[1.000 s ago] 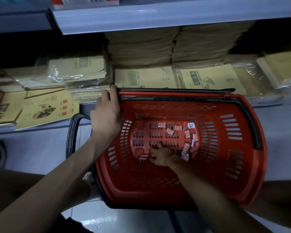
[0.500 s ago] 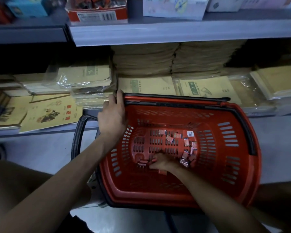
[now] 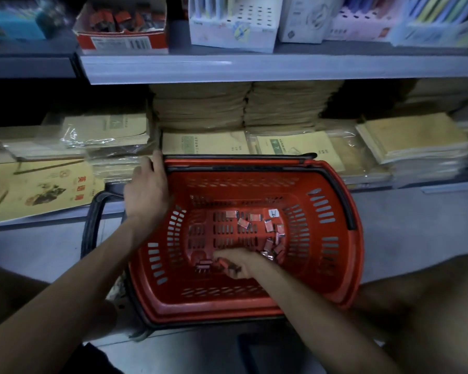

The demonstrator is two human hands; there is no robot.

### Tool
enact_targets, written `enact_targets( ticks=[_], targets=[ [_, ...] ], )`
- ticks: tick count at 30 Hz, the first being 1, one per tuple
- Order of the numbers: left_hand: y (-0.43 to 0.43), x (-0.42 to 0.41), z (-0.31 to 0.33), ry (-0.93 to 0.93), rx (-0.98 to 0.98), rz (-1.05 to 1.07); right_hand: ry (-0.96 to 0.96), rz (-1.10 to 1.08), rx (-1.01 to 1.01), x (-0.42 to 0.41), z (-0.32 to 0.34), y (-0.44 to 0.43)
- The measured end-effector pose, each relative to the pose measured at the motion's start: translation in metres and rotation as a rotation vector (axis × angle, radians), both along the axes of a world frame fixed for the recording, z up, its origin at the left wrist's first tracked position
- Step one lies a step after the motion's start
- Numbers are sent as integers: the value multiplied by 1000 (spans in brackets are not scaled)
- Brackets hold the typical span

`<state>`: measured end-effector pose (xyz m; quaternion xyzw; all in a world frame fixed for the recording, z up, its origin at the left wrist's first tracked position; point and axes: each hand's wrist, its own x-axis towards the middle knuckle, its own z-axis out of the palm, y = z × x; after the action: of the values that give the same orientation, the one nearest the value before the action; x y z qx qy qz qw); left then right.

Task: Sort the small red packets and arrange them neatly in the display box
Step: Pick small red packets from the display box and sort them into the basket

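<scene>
Head view, red packets (image 3: 268, 225), loose in basket (image 3: 343, 268)

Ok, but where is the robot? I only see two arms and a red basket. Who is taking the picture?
There is no robot here, just a person. A camera worn on their head looks down, so you see their arms as if you were them. The left hand holds the rim of the red basket. The right hand reaches down inside, among the small red packets scattered on the basket's bottom. It is too dim to tell whether it has gripped any. Behind the basket, a shelf holds stacks of notebooks. On the shelf above stands a red display box that seems to hold similar packets.
</scene>
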<state>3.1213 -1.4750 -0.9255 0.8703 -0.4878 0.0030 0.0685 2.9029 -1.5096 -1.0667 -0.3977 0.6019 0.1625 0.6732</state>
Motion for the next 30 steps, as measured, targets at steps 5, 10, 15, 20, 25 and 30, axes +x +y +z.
enact_targets(
  ticks=[5, 10, 15, 20, 25, 30],
  targets=[
    [-13, -5, 6, -73, 90, 84, -141, -210, 166, -22, 32, -34],
    [-18, -11, 11, -160, 224, 179, -267, -334, 176, -43, 48, -63],
    [2, -6, 0, -173, 191, 132, -302, -428, 240, -68, 58, -70],
    [3, 15, 7, 84, 256, 145, -253, -435, 225, -85, 61, -71],
    [19, 41, -7, 207, 278, 94, -267, -309, 205, -78, 90, -78],
    [16, 47, -15, 30, 192, -62, -240, -264, 224, -62, 89, -52]
  ],
)
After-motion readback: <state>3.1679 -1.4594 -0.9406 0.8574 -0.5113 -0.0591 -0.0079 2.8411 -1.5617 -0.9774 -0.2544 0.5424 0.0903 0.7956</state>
